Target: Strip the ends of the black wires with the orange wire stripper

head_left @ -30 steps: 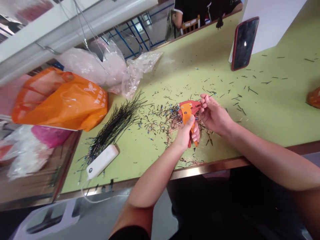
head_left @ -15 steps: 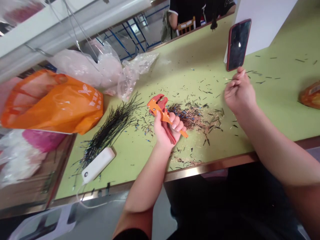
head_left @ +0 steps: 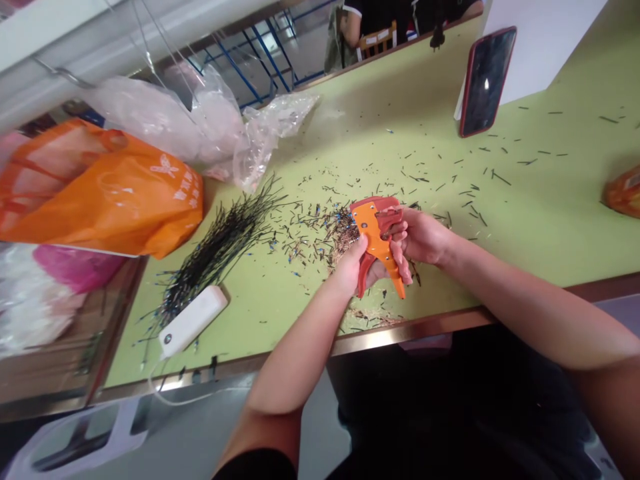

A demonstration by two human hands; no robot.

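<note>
My left hand (head_left: 353, 263) is wrapped round the handles of an orange and red wire stripper (head_left: 370, 223), held above the table with its jaws to the right. Close against those jaws is my right hand (head_left: 423, 233), its fingers pinched together; what they hold, if anything, is too small to make out. Under the tool lies a heap of short black wire offcuts (head_left: 340, 233), some with blue ends, among copper-coloured strands. To the left, a bundle of long black wires (head_left: 220, 250) is spread on the table.
A white power bank (head_left: 193, 321) with a cable lies by the wires. An orange bag (head_left: 115, 190) and clear plastic bags (head_left: 210, 127) fill the left side. A phone (head_left: 487, 83) leans on a white box (head_left: 545, 47). Across the table (head_left: 565, 220) sits another person (head_left: 353, 23).
My right hand has come from near the phone, left and down to the stripper's jaws. The stripper in my left hand has shifted right and turned, its handles now spread wider.
</note>
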